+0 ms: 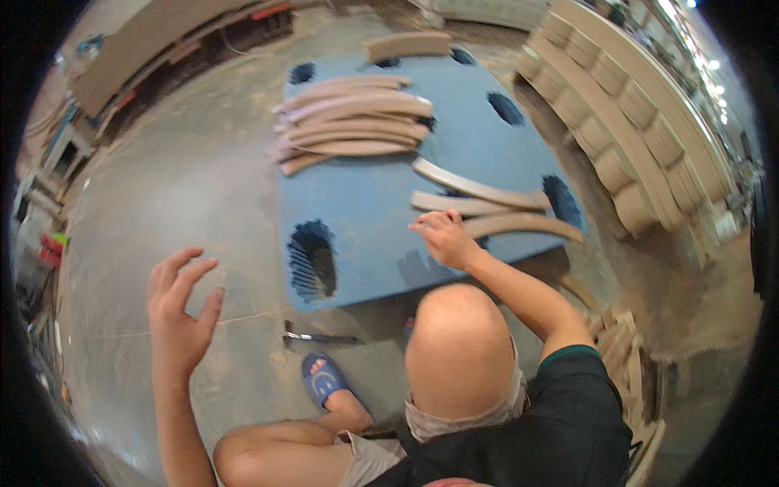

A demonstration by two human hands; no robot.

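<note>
My right hand rests fingertips on a curved wooden strip on the blue pallet, not clenched; my left hand hovers spread, empty. One stack is laid; three strips lie loose.

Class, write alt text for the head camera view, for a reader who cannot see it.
A crouching person's right hand touches curved wooden strips lying on a blue pallet, while the left hand hangs open above the concrete floor. A pile of similar strips lies farther along the pallet, and more stacks stand to the right.
</note>
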